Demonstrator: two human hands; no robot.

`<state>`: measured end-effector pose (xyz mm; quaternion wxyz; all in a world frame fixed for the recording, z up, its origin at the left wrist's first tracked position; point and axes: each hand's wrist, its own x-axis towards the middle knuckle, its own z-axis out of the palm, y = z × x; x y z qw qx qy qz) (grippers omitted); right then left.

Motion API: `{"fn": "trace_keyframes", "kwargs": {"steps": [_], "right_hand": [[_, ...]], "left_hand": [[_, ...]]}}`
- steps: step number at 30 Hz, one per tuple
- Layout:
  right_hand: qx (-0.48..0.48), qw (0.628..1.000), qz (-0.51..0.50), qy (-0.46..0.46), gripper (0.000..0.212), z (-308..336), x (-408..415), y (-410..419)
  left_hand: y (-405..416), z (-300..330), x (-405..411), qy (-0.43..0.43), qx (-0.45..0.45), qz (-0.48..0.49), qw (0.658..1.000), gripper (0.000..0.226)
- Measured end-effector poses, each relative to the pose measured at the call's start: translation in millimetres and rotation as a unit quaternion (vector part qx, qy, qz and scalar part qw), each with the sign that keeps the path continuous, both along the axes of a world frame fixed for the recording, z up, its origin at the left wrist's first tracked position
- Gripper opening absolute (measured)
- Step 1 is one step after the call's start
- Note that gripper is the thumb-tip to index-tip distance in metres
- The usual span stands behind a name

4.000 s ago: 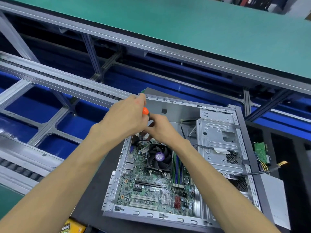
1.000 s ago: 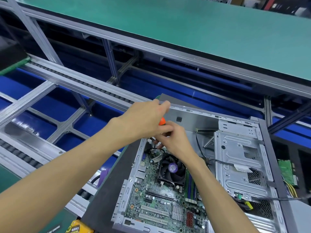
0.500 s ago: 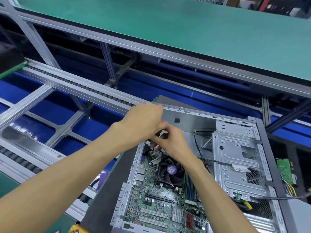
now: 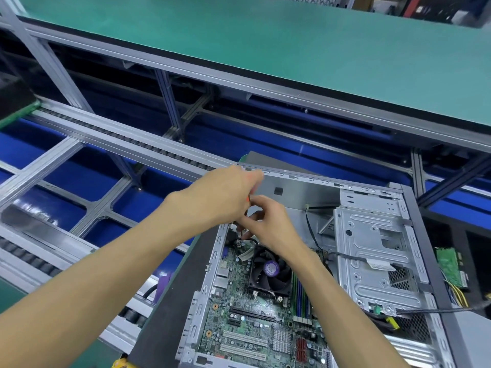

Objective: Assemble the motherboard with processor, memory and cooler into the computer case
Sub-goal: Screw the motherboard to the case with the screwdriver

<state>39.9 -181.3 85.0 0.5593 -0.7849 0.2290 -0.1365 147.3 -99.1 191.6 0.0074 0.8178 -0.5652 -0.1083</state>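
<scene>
Both hands meet above the open computer case [image 4: 372, 261]: the left hand [image 4: 220, 197] clenches an orange-handled tool [image 4: 248, 198], mostly hidden; the right hand [image 4: 268, 224] pinches something unseen. The motherboard [image 4: 249, 322] lies inside, its cooler [image 4: 269, 272] fitted.

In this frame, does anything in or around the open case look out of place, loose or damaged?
Nothing looks damaged. The motherboard lies flat in the case, with the cooler on it. One loose end: a black cable trails over the case's right edge, and a green circuit board sits outside it.
</scene>
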Motion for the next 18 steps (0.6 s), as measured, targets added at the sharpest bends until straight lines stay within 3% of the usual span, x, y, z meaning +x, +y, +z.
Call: {"fn": "trace_keyframes", "kwargs": {"steps": [3, 7, 12, 18], "right_hand": [[0.013, 1.000, -0.016, 0.012, 0.012, -2.4, -1.5, -1.9], [0.004, 1.000, -0.017, 0.007, 0.017, -2.8, -1.3, -2.1], [-0.012, 1.000, -0.014, 0.007, 0.013, -3.9, -1.2, -4.3], [-0.022, 0.999, -0.026, -0.001, 0.016, -10.2, -1.3, -1.8]], "left_hand": [[3.0, 7.4, 5.8, 0.065, 0.027, -0.033, 0.997, 0.024], [1.2, -0.6, 6.0, -0.059, -0.028, 0.035, 0.997, 0.044], [-3.1, -12.2, 11.8, -0.014, -0.070, 0.017, 0.997, 0.028], [4.8, -17.3, 18.9, 0.003, -0.111, -0.036, 0.993, 0.028]]}}
